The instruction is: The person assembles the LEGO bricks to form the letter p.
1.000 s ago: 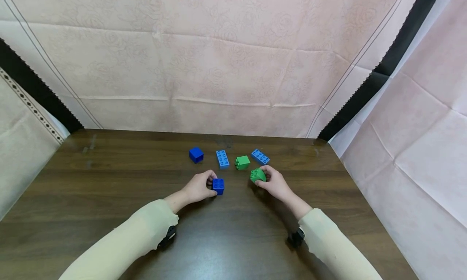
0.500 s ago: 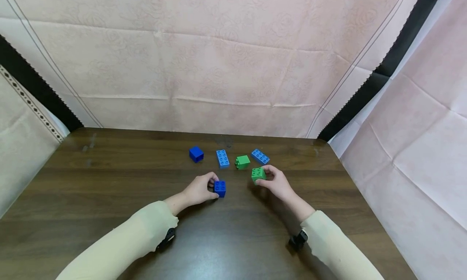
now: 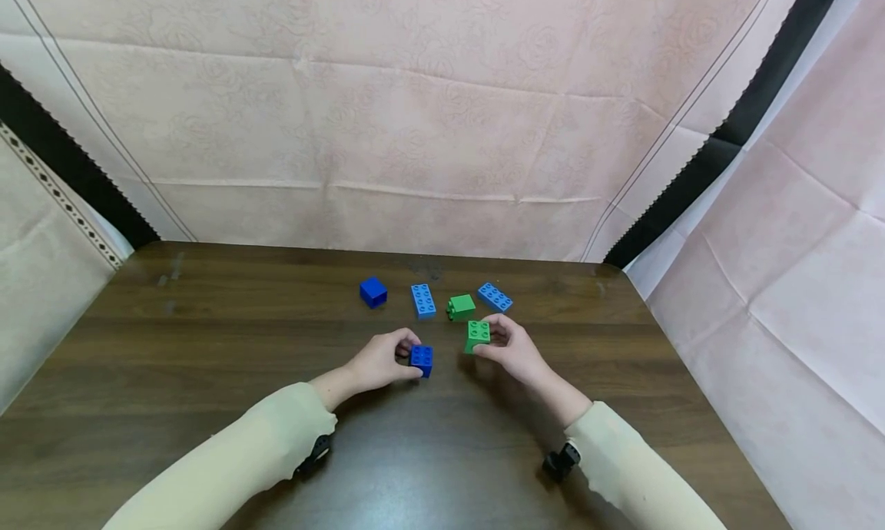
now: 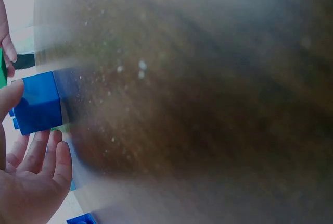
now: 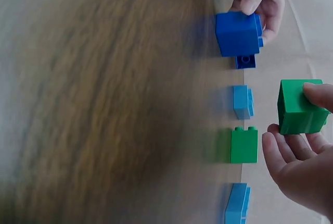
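Blue brick (image 3: 422, 359) is pinched by the left hand (image 3: 376, 361), and a green brick (image 3: 477, 337) by the right hand (image 3: 515, 353), apart over the table (image 3: 207, 346) (studs up on both). Two-handed holding is judged the step in hand; next, steady grips and level bricks are called for.

Head view: faced forward and down from above the tabletop (image 3: 442, 445), farthest off. Wrist views, left and right: looked low and close across it, turned sideways; both shared the held blue block (image 5: 237, 35) and held green block (image 5: 299, 112).
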Available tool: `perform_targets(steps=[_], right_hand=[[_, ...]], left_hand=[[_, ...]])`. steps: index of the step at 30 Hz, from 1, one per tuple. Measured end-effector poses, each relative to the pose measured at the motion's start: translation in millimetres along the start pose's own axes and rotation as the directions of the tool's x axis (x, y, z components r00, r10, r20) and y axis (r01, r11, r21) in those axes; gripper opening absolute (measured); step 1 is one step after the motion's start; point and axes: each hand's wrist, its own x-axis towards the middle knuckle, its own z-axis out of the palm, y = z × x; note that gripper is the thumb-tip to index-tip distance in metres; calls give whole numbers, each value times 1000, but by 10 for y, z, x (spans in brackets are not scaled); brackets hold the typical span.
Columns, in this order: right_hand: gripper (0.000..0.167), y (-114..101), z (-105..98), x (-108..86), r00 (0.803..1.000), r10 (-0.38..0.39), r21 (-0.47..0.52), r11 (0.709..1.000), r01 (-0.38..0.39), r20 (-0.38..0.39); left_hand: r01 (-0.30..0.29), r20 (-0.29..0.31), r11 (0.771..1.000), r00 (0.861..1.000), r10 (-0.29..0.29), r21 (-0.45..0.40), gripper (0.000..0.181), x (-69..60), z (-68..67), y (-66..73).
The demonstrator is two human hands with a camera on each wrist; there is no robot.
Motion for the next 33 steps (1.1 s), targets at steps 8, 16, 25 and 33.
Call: perform_targets(steps=[8,16,25,33], right_hand=[[37,-54,58,-15,999,-15,26,1000,14,36],[39,-104,67,-28,998,-28,51,998,25,60],[38,-160,96,-29,993,-88,56,995,84,74],[38,-182,133,-13,990,-105,48,994,101,90]], left_hand=[[-31,5,1000,1000,31,-3,29,11,32,-2],[-45,8,999,999,45,-17,28,10,42,-17],[-77,0,997,997,77,-17,28,17,51,-21],[-92,-2,996,996,92,-16,28,35,59,-14]])
